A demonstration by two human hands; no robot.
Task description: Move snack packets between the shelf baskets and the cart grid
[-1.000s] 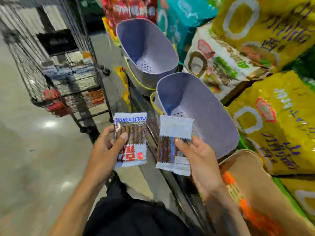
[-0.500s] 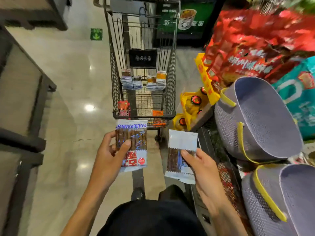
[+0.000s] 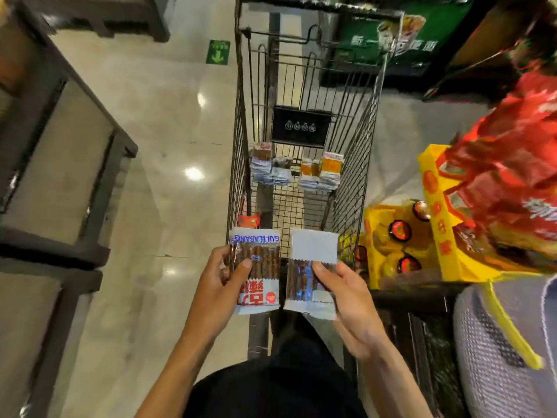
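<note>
The cart (image 3: 304,116) was thin dark metal wire, and the floor (image 3: 168,146) was glossy polished stone. Both packets (image 3: 256,273) looked like shiny plastic film, and the basket (image 3: 497,351) was matt perforated plastic.

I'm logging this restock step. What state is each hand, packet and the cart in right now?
left hand, grips left packet.
left packet, printed face up.
right hand, grips right packet.
right packet, plain back up.
cart, packet stacks at its far end.
</note>
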